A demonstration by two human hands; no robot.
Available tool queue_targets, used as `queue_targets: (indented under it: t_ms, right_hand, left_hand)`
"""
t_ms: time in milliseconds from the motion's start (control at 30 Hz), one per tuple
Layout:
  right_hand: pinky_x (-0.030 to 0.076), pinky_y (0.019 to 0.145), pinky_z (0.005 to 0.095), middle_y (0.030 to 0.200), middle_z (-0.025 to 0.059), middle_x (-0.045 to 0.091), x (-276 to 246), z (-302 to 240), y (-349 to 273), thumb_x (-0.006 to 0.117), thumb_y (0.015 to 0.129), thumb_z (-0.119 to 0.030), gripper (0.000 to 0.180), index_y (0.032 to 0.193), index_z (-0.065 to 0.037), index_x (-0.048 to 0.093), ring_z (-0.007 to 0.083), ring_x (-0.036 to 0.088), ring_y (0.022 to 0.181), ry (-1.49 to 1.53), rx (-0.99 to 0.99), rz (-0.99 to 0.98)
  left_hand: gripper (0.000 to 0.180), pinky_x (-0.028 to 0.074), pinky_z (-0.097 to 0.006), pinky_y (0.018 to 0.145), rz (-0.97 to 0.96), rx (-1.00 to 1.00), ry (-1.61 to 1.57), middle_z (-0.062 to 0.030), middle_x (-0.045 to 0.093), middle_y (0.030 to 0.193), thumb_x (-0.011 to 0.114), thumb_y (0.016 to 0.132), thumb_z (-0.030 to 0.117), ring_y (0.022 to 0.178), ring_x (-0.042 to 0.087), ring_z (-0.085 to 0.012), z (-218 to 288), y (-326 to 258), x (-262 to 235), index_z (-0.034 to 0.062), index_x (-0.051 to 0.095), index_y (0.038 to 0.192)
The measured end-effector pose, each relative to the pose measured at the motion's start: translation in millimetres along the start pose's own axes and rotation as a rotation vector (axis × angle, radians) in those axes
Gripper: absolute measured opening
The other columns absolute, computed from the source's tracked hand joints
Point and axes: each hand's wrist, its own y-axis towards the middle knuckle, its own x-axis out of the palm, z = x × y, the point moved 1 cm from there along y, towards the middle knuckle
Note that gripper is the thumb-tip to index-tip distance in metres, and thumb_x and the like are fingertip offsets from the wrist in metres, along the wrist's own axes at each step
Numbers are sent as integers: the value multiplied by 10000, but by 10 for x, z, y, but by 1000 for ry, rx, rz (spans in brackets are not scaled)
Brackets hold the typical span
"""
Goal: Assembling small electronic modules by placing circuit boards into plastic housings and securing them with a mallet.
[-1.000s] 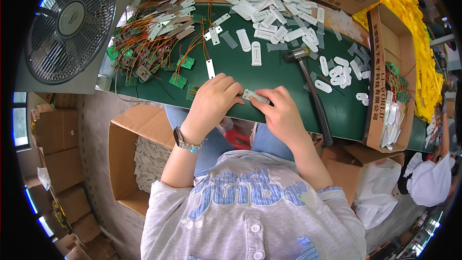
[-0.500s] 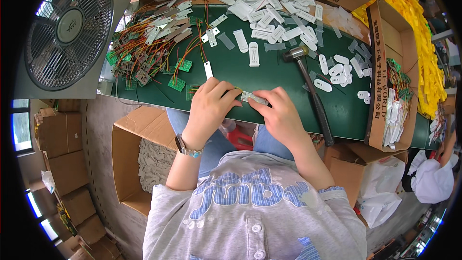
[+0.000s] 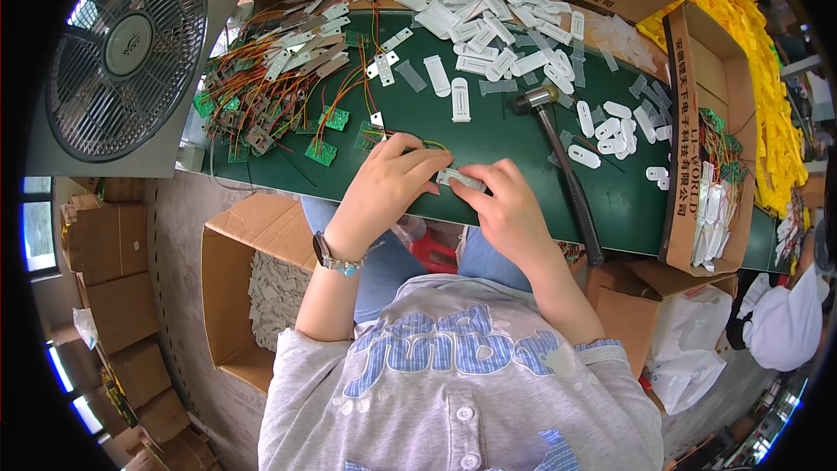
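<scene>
A small silvery metal plate [image 3: 459,179] lies flat at the table's near edge, between my two hands. My right hand [image 3: 510,208] pinches its right end with thumb and forefinger. My left hand [image 3: 384,183] is bent round the plate's left end, thumb low and fingertips above, partly covering it. Thin coloured wires [image 3: 431,145] loop out behind the left fingers. Just beyond that hand lie a green circuit board [image 3: 367,134] and a small white piece [image 3: 377,120]. What the curled left fingers cover is hidden.
Wired circuit boards and metal plates [image 3: 288,61] pile up at the left. White plastic casings [image 3: 488,22] heap at the back. A hammer [image 3: 567,170] lies right of my hands. Beyond it stands a cardboard box [image 3: 680,148] of wired parts. A fan [image 3: 127,48] is far left.
My left hand has shifted slightly, its fingers now lifted and spread further right over the wires. The white piece and circuit board beside it have moved. The right hand stays on the plate.
</scene>
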Motion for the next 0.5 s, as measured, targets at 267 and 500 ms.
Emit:
queue_targets:
  t_ms: [267,500]
  right_hand:
    - [526,822,356,1090,65,642,-3,-8,6,635,743,0,326,1047,-47,741,241,574,933,-12,7,4]
    - [507,833,365,1092,50,646,-11,-21,10,643,746,-16,328,1058,-56,734,232,581,938,-59,-12,-13]
  left_hand:
    - [480,504,-373,905,-10,-5,-101,-24,682,1171,783,677,96,1017,555,-276,-61,-24,46,71,714,1152]
    - [437,488,-380,918,-5,-20,-160,-25,661,1183,778,701,111,1029,539,-280,-101,-22,51,73,717,1132]
